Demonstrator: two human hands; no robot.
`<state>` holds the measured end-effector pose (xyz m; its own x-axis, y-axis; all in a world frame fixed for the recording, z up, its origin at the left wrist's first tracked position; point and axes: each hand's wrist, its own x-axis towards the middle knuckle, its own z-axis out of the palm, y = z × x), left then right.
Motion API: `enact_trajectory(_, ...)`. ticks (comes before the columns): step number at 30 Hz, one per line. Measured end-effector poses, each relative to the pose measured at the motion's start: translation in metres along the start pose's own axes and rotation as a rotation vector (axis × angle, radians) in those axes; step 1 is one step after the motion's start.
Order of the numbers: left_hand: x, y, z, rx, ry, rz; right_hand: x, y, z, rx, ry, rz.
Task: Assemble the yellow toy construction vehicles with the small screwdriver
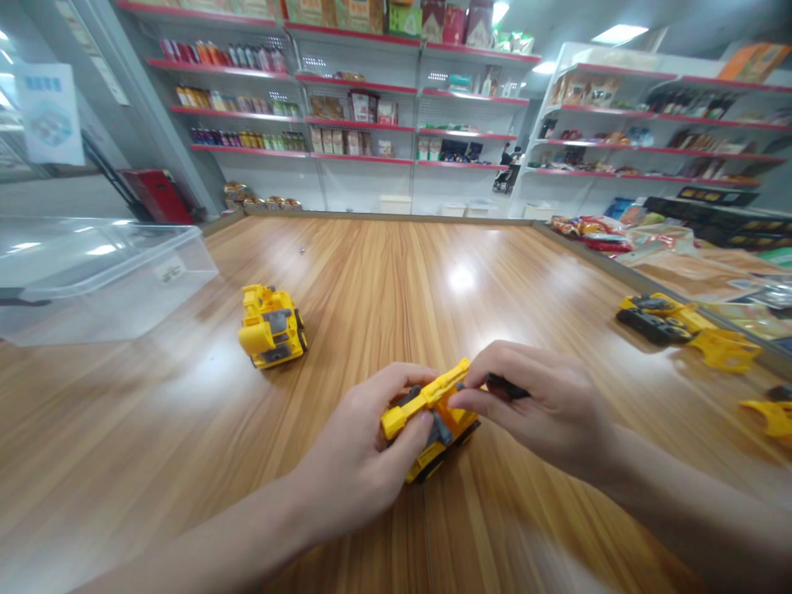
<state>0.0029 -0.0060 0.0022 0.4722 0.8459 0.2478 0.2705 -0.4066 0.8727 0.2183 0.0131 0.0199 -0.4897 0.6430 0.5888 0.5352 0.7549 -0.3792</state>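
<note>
A yellow toy vehicle (426, 403) sits between my two hands at the near middle of a wood-grain table (371, 289), its long yellow arm tilted up toward the right; I cannot tell whether its wheels touch the wood. My left hand (359, 445) grips the toy, thumb on the near side, fingers curled around the far side. My right hand (550, 404) closes thumb and forefinger at the raised end, pinching a dark object (508, 387) too covered for me to identify. Ahead to the left stands a second yellow vehicle (272, 330), near a clear plastic bin (129, 276); a yellow tracked vehicle (659, 318) lies at right. Stocked shelves (362, 85) line the background.
</note>
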Motion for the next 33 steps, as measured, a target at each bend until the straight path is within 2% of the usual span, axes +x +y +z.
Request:
enact_trajectory(3, 0.000, 0.000, 0.003, -0.042, -0.007, -0.009, -0.001, 0.000, 0.004, 0.070, -0.058, -0.051)
enact_trajectory(11, 0.000, -0.005, 0.010, -0.147, 0.003, 0.013, -0.005, -0.001, 0.009, 0.104, -0.073, -0.094)
enact_trajectory(18, -0.004, -0.004, 0.010, -0.127, -0.032, 0.024, -0.009, -0.003, 0.015, 0.109, -0.028, -0.116)
enact_trajectory(22, -0.005, -0.003, 0.010, -0.131, -0.041, 0.035, -0.009, -0.006, 0.012, 0.109, -0.017, -0.213)
enact_trajectory(25, -0.004, -0.003, 0.009, -0.144, -0.023, 0.033, -0.008, -0.006, 0.008, 0.099, -0.060, -0.264)
enact_trajectory(28, -0.003, -0.001, 0.009, -0.156, -0.022, 0.028, -0.008, -0.004, 0.006, 0.086, -0.094, -0.218)
enact_trajectory(33, -0.001, 0.000, 0.008, -0.155, -0.015, 0.028, -0.008, -0.004, 0.010, 0.059, -0.059, -0.052)
